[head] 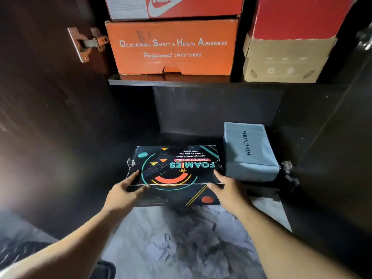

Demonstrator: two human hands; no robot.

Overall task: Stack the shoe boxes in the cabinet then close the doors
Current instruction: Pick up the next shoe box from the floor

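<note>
Between both hands, black box (175, 168) lies crosswise.

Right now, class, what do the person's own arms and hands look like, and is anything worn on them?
Both forearms are bare, with no sleeves in view. The left hand and the right hand wear no gloves, and no rings, watch or bracelet show on either.

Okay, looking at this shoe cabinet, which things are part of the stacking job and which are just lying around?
Part of the job:
black Foamies box, gripped by left hand and right hand
grey-blue box
orange safety shoes box
red Nike box
red box on tan box
cabinet shelf

Lying about:
crumpled grey cloth on the floor
</note>
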